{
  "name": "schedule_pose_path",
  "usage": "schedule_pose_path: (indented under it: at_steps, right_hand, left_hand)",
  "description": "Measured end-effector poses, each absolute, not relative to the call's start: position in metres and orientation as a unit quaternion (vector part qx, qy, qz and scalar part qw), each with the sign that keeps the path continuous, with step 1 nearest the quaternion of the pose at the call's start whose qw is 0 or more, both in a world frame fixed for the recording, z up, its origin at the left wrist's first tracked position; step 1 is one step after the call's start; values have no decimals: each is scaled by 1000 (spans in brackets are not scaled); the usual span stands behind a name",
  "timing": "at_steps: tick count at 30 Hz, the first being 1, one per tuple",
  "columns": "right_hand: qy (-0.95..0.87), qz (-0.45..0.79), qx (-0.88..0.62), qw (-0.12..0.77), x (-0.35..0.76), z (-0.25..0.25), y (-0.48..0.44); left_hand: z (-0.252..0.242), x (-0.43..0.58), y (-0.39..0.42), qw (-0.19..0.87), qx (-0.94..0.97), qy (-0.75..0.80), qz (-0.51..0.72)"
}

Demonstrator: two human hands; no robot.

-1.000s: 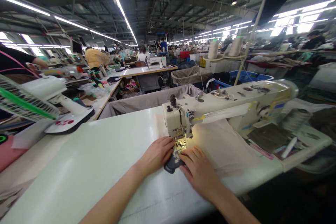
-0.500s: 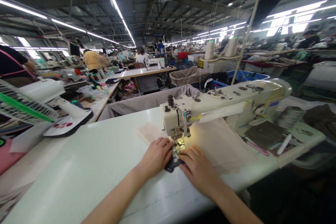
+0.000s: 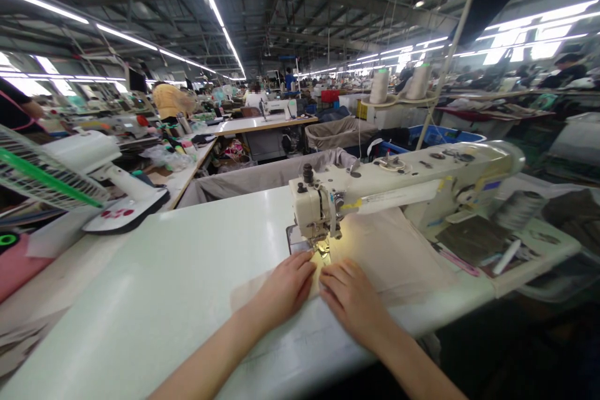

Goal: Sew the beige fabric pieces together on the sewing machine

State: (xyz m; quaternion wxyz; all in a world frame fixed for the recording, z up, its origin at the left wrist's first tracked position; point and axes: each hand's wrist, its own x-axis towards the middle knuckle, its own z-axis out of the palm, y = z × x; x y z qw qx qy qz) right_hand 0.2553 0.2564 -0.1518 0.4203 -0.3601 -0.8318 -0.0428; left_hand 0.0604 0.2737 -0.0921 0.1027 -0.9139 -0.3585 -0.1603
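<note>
Under the lit needle area of a white sewing machine (image 3: 315, 206), my two hands are close together. My left hand (image 3: 287, 284) has its fingers pressed together on a thin beige fabric piece (image 3: 244, 290), just left of the presser foot (image 3: 323, 249). Part of that piece spreads out left of the hand, beneath the wrist. On the right, my right hand (image 3: 356, 297) has its fingertips bent and gathered on the fabric in front of the foot. A larger beige fabric panel (image 3: 394, 256) lies beneath the machine arm. Both sets of fingertips partly hide the cloth.
A white fan (image 3: 79, 156) stands on the left. Behind the table is a grey cloth-lined bin (image 3: 262, 174); thread cones (image 3: 379, 86) stand above on a rack. To the right lie pink-handled scissors (image 3: 462, 261) and a grey thread cone (image 3: 520, 209). Other people work farther back.
The smaller fabric piece has swung from behind my left hand toward me and now covers the dark plate in front of the foot. My left hand has shifted slightly nearer; the right has barely moved.
</note>
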Motion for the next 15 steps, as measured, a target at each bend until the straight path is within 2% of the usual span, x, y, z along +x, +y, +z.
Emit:
schedule_pose_path:
  at_steps: [15]
  right_hand:
    - [-822, -53, -364, 434, 254, -156, 256]
  left_hand:
    - [-90, 58, 278, 88, -917, -354, -159]
